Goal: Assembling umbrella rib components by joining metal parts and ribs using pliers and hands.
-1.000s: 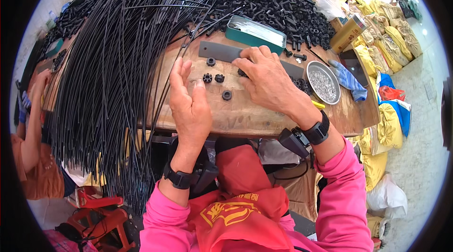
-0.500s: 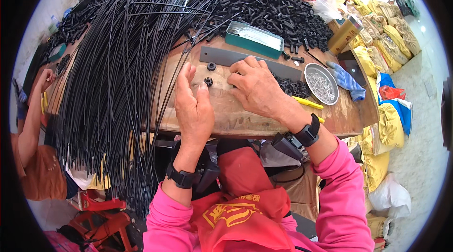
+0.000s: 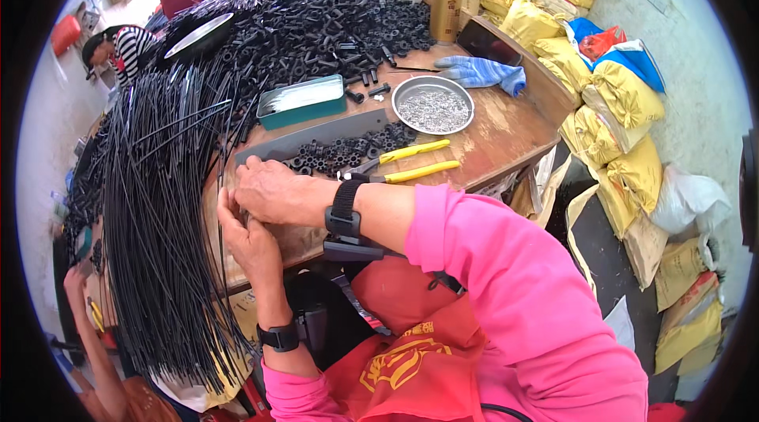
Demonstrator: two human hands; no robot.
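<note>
Left hand (image 3: 247, 238): grip pinched narrow at the counter (image 3: 506, 133) edge, on something too small to tell. Right hand (image 3: 273, 191): lies just above it, touching; grip curled, contents hidden. Black rods (image 3: 162, 208): bundle hanging off the counter immediately left of both grips. Black bushings (image 3: 348, 151): small heap just beyond the right grip. Yellow-handled pliers (image 3: 411, 162): right of that heap. Round metal tray (image 3: 433, 104): farther beyond. Teal tin (image 3: 302, 100): beside it.
</note>
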